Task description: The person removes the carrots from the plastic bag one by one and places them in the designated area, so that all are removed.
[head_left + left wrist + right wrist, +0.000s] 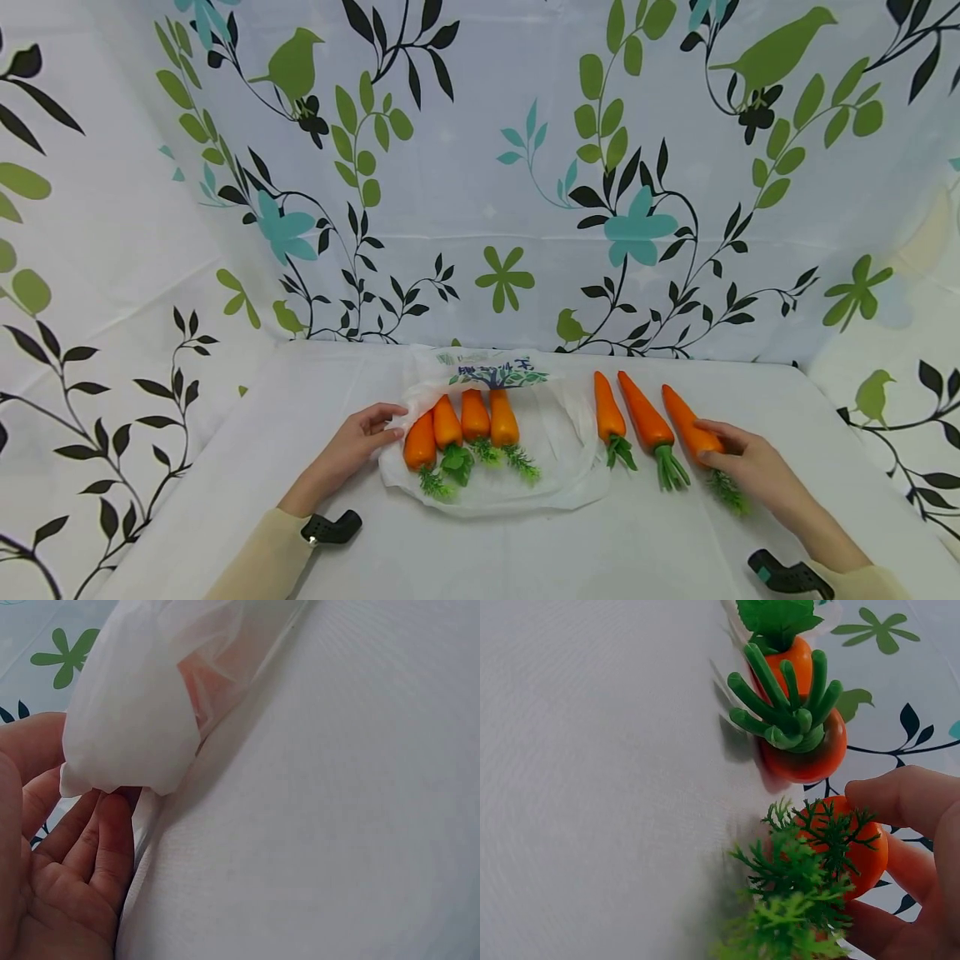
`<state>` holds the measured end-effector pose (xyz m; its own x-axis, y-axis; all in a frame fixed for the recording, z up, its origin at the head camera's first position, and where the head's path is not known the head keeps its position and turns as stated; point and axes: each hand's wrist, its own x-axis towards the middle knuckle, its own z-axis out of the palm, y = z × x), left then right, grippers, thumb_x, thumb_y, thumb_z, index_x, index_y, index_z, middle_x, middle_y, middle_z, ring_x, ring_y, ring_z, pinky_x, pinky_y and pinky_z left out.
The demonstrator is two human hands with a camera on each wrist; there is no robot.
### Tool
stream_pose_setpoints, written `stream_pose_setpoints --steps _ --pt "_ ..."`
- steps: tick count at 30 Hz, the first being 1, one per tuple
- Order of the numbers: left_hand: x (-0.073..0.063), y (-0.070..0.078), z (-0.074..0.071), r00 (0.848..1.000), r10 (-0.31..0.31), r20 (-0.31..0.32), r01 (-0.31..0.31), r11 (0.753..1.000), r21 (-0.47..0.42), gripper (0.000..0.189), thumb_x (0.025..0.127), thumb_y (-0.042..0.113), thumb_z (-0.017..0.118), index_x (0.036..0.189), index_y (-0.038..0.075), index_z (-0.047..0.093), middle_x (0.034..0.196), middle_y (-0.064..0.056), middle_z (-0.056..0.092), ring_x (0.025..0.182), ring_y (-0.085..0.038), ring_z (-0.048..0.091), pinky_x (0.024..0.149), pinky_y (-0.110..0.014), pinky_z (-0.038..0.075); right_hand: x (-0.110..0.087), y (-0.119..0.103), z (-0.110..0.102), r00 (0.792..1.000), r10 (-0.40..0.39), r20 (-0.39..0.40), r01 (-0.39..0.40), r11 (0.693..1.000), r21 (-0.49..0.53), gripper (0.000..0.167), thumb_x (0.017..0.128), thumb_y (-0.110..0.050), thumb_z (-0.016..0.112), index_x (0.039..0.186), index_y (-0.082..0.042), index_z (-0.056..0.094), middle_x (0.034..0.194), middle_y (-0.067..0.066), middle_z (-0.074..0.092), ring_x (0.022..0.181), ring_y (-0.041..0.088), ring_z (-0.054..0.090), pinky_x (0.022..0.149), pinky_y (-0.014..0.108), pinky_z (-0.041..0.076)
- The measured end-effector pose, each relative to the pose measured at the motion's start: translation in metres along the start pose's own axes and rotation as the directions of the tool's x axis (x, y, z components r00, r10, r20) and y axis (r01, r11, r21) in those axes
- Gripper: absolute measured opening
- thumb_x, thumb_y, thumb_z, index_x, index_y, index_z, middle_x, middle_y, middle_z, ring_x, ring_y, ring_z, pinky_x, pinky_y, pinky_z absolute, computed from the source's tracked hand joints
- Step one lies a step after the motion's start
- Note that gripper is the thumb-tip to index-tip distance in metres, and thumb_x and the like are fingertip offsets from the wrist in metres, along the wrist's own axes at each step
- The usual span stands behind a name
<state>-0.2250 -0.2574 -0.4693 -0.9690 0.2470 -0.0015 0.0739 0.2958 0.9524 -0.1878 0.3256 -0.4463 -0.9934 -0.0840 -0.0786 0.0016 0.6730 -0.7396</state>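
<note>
My left hand (351, 450) pinches the left edge of a thin white plastic bag (566, 479); in the left wrist view the bag (131, 712) hides some fingertips. Several orange toy carrots lie side by side on the bag, their tips under its printed upper flap and their green tops toward me. On the right, my right hand (761, 475) grips a carrot (681, 417) near its leafy end, thumb on one side and fingers on the other. In the right wrist view, feathery green leaves (787, 892) partly cover this carrot's end.
Two more carrots, a slim one (609, 408) and a longer one (645, 408), lie between the bag and my right hand. A white cloth (487, 558) covers the table. Behind it hangs a curtain (480, 192) printed with leaves and birds.
</note>
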Motion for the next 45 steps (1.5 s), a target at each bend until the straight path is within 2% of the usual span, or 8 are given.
stream_pose_setpoints --steps 12,19,25,45 --pt "0.001 0.0 0.001 1.0 0.004 0.001 -0.004 1.0 -0.005 0.041 0.095 0.021 0.069 0.131 0.004 0.058 0.131 -0.017 0.057 0.101 -0.02 0.061 0.082 -0.026 0.054 0.003 -0.003 0.009 1.0 -0.008 -0.019 0.008 1.0 0.002 0.065 0.094 -0.036 0.069 0.144 -0.001 0.048 0.141 0.033 0.046 0.116 0.043 0.053 0.089 0.05 0.05" --pt "0.003 -0.002 -0.001 1.0 0.015 -0.002 -0.015 1.0 0.01 0.041 0.095 0.021 0.069 0.131 0.004 0.058 0.133 -0.016 0.057 0.101 -0.019 0.061 0.083 -0.024 0.053 0.007 -0.007 0.013 1.0 -0.027 -0.014 0.027 0.999 -0.036 0.065 0.094 -0.037 0.069 0.144 -0.002 0.049 0.142 0.033 0.044 0.12 0.05 0.049 0.093 0.06 0.046" --pt "0.004 -0.002 0.0 1.0 0.01 -0.004 -0.01 1.0 0.005 0.04 0.095 0.02 0.069 0.131 0.004 0.058 0.133 -0.016 0.057 0.103 -0.02 0.061 0.084 -0.025 0.053 0.009 -0.009 0.015 0.999 -0.041 -0.012 0.041 0.999 -0.028 0.062 0.094 -0.034 0.07 0.143 -0.002 0.05 0.142 0.033 0.045 0.119 0.048 0.05 0.091 0.056 0.049" --pt "0.003 -0.002 0.0 1.0 0.002 -0.003 -0.002 1.0 0.013 0.041 0.095 0.021 0.069 0.131 0.005 0.058 0.131 -0.015 0.057 0.103 -0.022 0.061 0.084 -0.024 0.053 0.006 -0.009 0.017 0.999 -0.032 0.001 0.032 0.999 0.0 0.066 0.092 -0.036 0.071 0.145 -0.002 0.048 0.143 0.033 0.042 0.122 0.051 0.048 0.093 0.055 0.05"
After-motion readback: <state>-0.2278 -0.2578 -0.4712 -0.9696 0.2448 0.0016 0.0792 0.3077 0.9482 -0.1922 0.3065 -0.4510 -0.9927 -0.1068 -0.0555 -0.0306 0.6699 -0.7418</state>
